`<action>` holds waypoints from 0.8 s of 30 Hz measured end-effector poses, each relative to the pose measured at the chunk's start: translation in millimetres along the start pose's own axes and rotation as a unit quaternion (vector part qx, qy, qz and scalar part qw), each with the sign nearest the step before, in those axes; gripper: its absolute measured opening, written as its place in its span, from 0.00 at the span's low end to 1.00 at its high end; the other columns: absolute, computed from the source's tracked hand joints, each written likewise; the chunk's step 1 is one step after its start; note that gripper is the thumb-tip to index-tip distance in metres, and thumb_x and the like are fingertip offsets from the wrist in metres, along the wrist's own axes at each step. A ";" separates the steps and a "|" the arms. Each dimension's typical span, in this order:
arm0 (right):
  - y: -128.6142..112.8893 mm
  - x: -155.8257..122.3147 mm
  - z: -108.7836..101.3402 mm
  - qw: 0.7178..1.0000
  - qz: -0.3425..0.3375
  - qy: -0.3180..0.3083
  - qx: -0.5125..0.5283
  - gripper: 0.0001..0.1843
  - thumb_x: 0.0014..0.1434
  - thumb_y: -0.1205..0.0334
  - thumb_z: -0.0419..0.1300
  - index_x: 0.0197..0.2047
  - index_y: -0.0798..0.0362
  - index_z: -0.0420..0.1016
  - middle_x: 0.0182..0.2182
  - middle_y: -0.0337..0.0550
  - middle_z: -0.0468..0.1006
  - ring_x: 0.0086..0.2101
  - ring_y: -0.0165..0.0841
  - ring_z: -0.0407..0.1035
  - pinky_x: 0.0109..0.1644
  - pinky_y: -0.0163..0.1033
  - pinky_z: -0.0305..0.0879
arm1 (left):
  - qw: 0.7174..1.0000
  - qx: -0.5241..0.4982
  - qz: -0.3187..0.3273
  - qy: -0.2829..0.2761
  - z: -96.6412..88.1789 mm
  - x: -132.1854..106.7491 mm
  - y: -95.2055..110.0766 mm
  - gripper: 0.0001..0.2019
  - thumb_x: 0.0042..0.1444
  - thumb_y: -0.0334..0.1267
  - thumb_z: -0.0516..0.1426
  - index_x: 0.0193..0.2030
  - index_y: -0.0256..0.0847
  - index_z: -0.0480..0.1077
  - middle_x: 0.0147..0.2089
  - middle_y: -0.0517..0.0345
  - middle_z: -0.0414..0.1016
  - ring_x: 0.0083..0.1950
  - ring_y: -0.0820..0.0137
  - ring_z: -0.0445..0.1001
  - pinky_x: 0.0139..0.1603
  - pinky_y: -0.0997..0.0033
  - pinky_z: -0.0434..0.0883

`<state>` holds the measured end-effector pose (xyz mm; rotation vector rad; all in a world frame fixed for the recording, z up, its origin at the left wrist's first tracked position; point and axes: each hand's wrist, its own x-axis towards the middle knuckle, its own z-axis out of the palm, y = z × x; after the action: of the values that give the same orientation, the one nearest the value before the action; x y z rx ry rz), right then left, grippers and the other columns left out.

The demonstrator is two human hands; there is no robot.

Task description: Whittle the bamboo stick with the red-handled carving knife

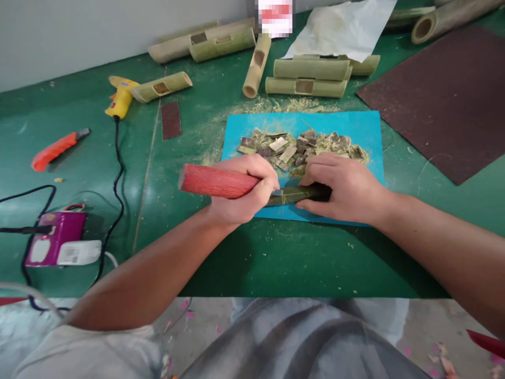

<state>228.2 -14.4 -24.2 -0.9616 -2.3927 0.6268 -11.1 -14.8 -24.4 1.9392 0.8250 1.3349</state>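
My left hand [246, 187] is wrapped round a carving tool with a thick red wooden handle [216, 180]. Its working end is mostly hidden by my fingers and lies against a green bamboo piece [290, 195]. From the right, my right hand [341, 187] grips that bamboo, thumb below and fingers above, covering its right part. The bamboo lies roughly level over a blue sheet [371, 126]. Just beyond both hands, bamboo chips [278, 145] and shavings are heaped on the sheet.
Cut bamboo tubes [307, 69], several with square openings, lie at the back under white paper [341, 29]. Leftward are a yellow glue gun [122, 97], orange utility knife [57, 150], purple power strip [59, 237] and cords. Brown sheets [437, 100] lie right and left.
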 end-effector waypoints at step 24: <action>-13.9 -8.3 -4.7 0.995 -0.006 0.018 -0.093 0.08 0.64 0.59 0.62 0.42 0.53 0.78 0.38 0.51 0.81 0.39 0.43 0.73 0.42 0.46 0.67 | 0.998 -0.034 -0.024 0.040 4.8 -0.5 9.1 0.09 0.68 0.43 0.62 0.38 0.42 0.79 0.40 0.58 0.84 0.37 0.73 0.81 0.42 0.69 0.81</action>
<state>229.2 -28.4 -14.8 -1.0238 -2.4557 0.3825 -5.4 -21.4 -18.8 1.8126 0.8489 1.4022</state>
